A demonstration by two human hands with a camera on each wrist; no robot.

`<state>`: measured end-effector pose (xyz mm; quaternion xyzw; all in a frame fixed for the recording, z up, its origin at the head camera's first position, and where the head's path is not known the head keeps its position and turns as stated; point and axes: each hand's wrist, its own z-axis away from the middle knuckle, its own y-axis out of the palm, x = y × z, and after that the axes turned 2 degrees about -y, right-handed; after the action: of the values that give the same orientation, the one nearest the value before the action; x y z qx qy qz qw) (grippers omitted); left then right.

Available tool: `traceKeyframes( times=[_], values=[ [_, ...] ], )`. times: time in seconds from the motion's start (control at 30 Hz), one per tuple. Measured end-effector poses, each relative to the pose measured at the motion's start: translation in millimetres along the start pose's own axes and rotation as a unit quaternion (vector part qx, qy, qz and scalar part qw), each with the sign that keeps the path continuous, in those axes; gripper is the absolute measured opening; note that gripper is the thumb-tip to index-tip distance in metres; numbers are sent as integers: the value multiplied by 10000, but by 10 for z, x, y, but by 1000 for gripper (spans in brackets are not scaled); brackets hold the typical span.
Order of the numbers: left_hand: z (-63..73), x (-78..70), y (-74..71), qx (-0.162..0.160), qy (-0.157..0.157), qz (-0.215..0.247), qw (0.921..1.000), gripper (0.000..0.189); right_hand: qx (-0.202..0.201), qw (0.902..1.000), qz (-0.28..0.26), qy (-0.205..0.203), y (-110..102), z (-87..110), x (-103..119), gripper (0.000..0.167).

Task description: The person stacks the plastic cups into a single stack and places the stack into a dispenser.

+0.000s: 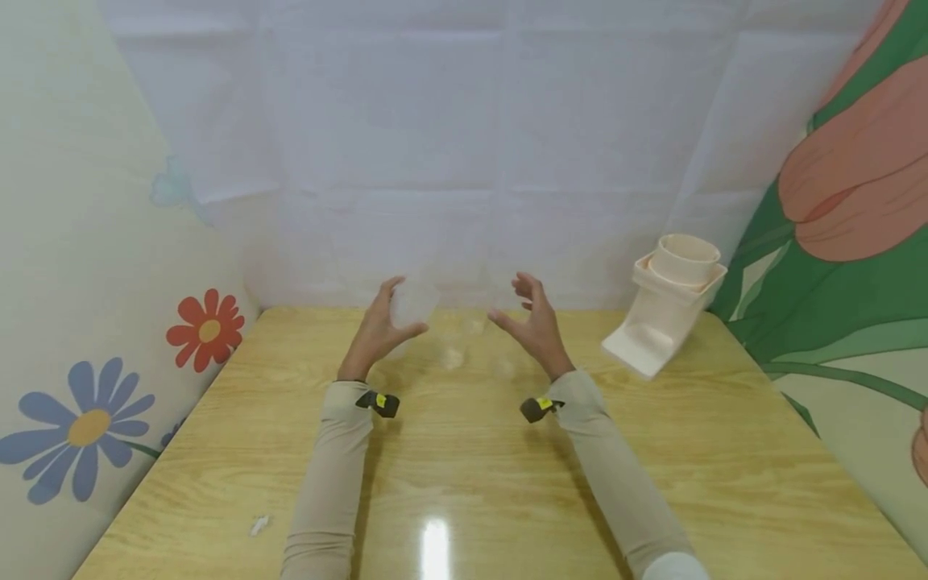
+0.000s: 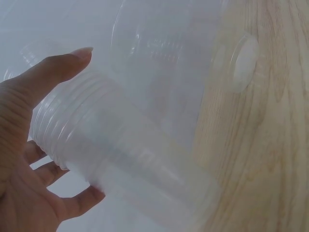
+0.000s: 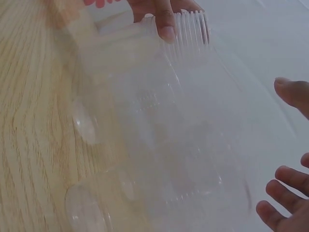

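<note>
My left hand (image 1: 375, 329) grips a nested stack of clear plastic cups (image 2: 130, 140), with the thumb over the ribbed rims and fingers underneath. The stack is tilted, its rims in the hand. Between my hands several clear cups (image 1: 453, 356) stand on the table, faint against the white backdrop. In the right wrist view, one cup's round base (image 3: 86, 212) is near the camera, with another cup (image 3: 86, 121) behind it. My right hand (image 1: 535, 324) is held just right of these cups, thumb and fingers spread apart, nothing between them.
On the right of the wooden table (image 1: 464, 451) stands a cream-coloured stand (image 1: 663, 302) with a round collar on top. A small white scrap (image 1: 259, 525) lies front left. A white sheet (image 1: 406, 145) hangs behind, between painted flower walls.
</note>
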<state>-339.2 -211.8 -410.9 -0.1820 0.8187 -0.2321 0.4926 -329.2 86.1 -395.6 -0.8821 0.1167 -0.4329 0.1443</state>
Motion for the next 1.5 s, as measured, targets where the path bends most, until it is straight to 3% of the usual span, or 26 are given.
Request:
traceKeyframes(
  times=[0.5, 0.77, 1.5],
  values=[
    [17, 3, 2, -34, 22, 33, 10000, 97, 156, 9997, 31, 159, -23, 97, -154, 87],
    [13, 4, -12, -12, -140, 47, 9999, 97, 444, 9987, 88, 222, -40, 146, -179, 92],
    [13, 3, -12, -1, -91, 19, 10000, 95, 936, 9948, 29, 412, -42, 272, -281, 98]
  ],
)
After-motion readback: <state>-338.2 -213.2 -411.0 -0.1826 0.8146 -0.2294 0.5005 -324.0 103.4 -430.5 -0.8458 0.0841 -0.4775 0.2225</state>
